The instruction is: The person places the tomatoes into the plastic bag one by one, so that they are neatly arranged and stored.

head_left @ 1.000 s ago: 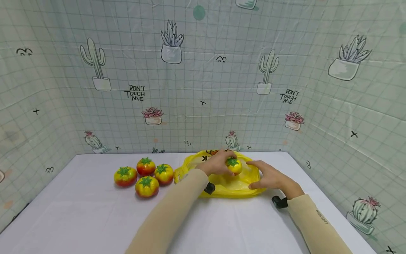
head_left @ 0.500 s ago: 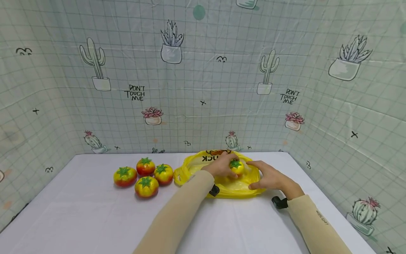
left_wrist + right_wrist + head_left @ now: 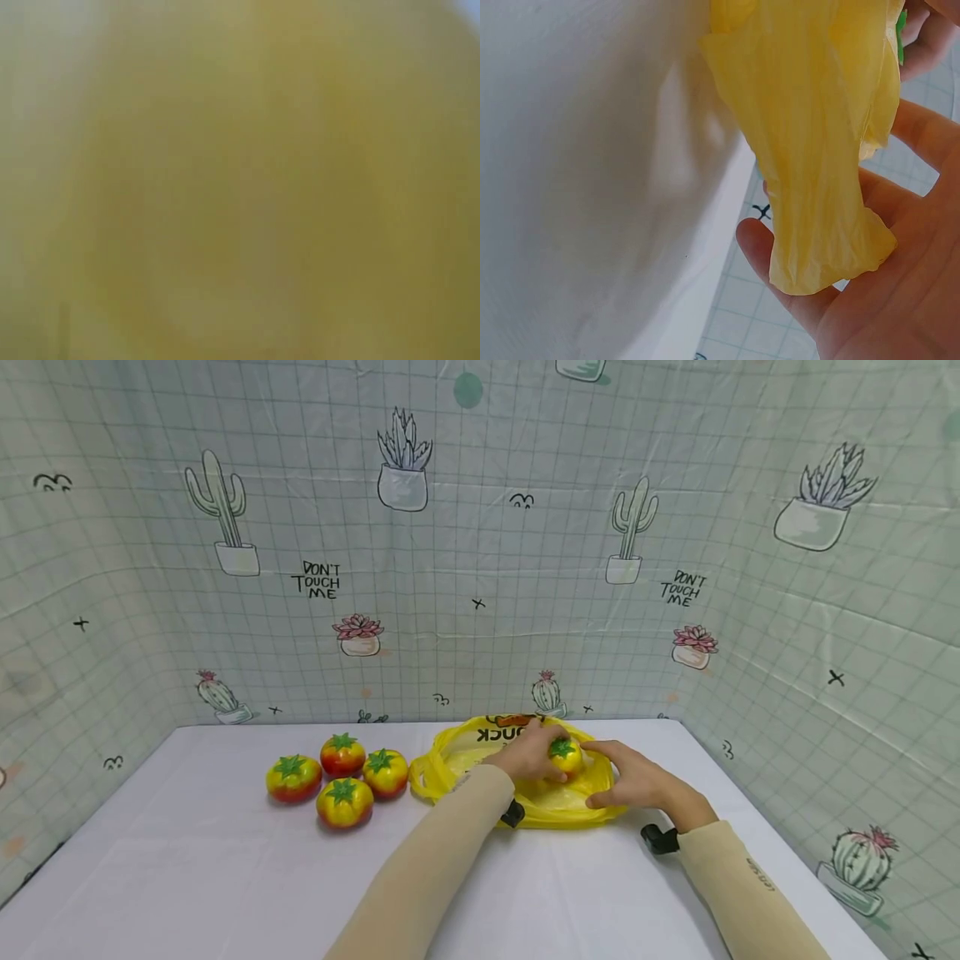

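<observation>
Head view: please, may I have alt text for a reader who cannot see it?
A person's left hand holds a round yellow and red tomato with green leaves at the mouth of a yellow plastic bag; the right hand touches the bag's right edge. Four similar tomatoes sit to the left on a white table.

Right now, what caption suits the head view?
Left hand holding fruit at the mouth of a yellow bag, right hand at its rim.
</observation>
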Motion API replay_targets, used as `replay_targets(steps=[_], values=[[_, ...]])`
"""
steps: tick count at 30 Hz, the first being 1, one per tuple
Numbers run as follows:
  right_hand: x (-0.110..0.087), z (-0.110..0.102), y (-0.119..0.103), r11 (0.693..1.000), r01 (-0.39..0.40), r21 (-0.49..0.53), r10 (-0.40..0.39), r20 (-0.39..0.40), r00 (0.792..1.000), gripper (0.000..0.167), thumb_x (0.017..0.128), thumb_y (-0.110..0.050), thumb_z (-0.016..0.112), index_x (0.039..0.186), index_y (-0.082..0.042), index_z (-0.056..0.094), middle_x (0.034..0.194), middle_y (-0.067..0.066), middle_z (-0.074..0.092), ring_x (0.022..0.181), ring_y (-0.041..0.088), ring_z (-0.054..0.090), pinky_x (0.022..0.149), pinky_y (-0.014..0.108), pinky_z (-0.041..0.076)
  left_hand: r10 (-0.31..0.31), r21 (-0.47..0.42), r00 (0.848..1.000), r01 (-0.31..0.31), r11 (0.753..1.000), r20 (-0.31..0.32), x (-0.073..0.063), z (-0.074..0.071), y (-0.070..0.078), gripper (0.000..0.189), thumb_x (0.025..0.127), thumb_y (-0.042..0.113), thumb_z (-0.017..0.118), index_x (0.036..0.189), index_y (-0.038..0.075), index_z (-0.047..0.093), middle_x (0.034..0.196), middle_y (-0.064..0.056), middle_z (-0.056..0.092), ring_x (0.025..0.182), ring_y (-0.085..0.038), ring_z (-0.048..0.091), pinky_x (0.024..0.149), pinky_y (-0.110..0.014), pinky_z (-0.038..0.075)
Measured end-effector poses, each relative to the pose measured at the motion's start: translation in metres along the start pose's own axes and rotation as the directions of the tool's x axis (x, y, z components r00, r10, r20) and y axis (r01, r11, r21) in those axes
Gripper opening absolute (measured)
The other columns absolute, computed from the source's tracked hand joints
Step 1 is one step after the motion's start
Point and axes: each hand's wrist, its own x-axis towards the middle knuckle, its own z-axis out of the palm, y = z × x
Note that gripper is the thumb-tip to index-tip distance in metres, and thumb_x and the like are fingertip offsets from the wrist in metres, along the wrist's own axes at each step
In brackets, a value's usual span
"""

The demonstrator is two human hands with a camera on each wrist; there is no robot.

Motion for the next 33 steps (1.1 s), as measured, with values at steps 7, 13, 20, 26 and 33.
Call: replay_targets(steps=[7, 13, 20, 26, 33], values=[[0.0, -0.001, -0.002, 1.0, 0.005, -0.008, -0.005, -0.001, 1.0, 0.089, 0.068, -0.044, 0.08, 0.144, -0.016, 0.041, 0.147, 0.014, 0.037, 0.134, 0.037, 0.033, 0.105, 0.062, 0.026, -0.019, 0.005, 1.0, 0.019, 1.0, 0.009, 0.001, 0.001, 0.003, 0.06, 0.077, 0.034, 0.078, 0.132, 0.034, 0.052, 0.132, -0.003, 0.038, 0.106, -0.018, 0.051, 0.096, -0.045, 0.044], [0.0, -0.002, -0.003, 1.0, 0.019, -0.008, -0.019, -0.004, 1.0, 0.089, 0.068, -0.043, 0.081, 0.143, -0.015, 0.042, 0.147, 0.014, 0.038, 0.134, 0.037, 0.033, 0.106, 0.061, 0.027, 0.001, 0.026, 1.0, -0.002, 1.0, 0.007, -0.002, -0.002, 0.001, 0.061, 0.079, 0.035, 0.078, 0.134, 0.035, 0.051, 0.131, -0.003, 0.039, 0.108, -0.018, 0.05, 0.097, -0.046, 0.044], [-0.001, -0.002, -0.002, 1.0, 0.007, -0.004, -0.007, 0.006, 1.0, 0.088, 0.068, -0.044, 0.08, 0.142, -0.015, 0.043, 0.147, 0.013, 0.038, 0.134, 0.037, 0.034, 0.105, 0.062, 0.027, 0.026, 0.051, 1.0, -0.027, 0.998, 0.012, -0.008, -0.013, -0.004, 0.067, 0.08, 0.036, 0.077, 0.14, 0.035, 0.046, 0.15, -0.007, 0.028, 0.128, -0.024, 0.043, 0.099, -0.053, 0.04], [-0.001, -0.001, -0.002, 1.0, 0.006, -0.004, -0.006, 0.003, 1.0, 0.088, 0.068, -0.045, 0.08, 0.142, -0.015, 0.043, 0.146, 0.014, 0.038, 0.133, 0.038, 0.034, 0.104, 0.063, 0.026, 0.069, 0.06, 0.997, -0.07, 0.996, 0.014, -0.015, -0.025, -0.006, 0.067, 0.081, 0.036, 0.076, 0.14, 0.031, 0.046, 0.146, -0.007, 0.032, 0.126, -0.024, 0.045, 0.1, -0.05, 0.04], [0.0, -0.001, -0.002, 1.0, -0.002, -0.01, 0.002, 0.0, 1.0, 0.087, 0.069, -0.044, 0.079, 0.142, -0.015, 0.043, 0.146, 0.015, 0.038, 0.133, 0.038, 0.034, 0.104, 0.064, 0.026, 0.148, 0.044, 0.989, -0.149, 0.988, 0.021, -0.038, -0.036, -0.011, 0.069, 0.082, 0.034, 0.075, 0.143, 0.026, 0.042, 0.137, -0.007, 0.037, 0.117, -0.022, 0.049, 0.099, -0.044, 0.044]])
